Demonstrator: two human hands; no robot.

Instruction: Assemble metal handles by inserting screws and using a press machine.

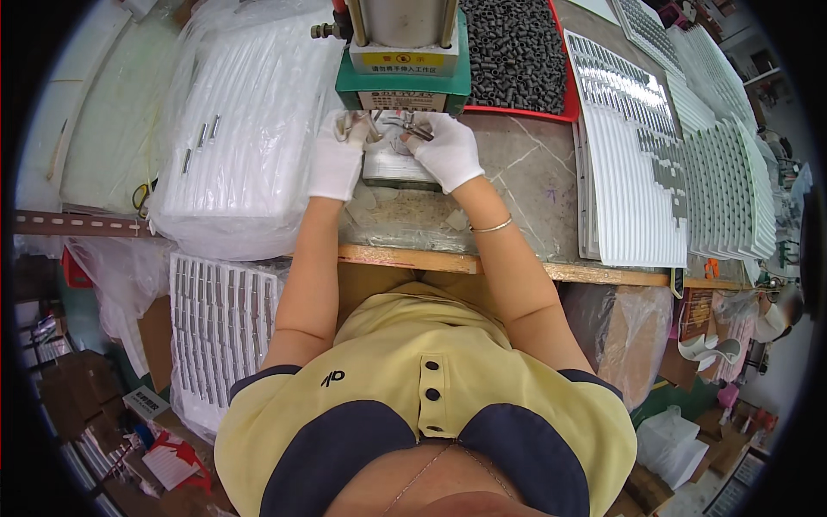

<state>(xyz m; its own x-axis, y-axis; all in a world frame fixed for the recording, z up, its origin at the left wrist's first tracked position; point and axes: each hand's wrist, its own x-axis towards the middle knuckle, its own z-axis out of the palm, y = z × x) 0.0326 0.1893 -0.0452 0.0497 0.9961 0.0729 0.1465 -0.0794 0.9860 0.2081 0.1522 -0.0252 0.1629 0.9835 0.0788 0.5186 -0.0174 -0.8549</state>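
My left hand [337, 159], in a white glove, is at the left side of the press's metal base block [398, 168]. Its fingers are curled near a small shiny metal part [374, 129], though what they grip is partly hidden. From the other side my right hand [450, 153], gloved alike, pinches a small metal tube [419, 131] over the block. Directly beyond both hands stands the green bench press [403, 82], with a grey cylinder [398, 21] on top.
A red tray [572, 99] heaped with black plastic sleeves [517, 52] stands behind right. White ribbed trays [633, 202] holding metal pieces lie farther right. At left, a plastic-wrapped white tray [250, 155] carries several metal tubes [202, 135]. Below it leans a filled tray [220, 319]. The table's wooden edge [413, 257] runs before me.
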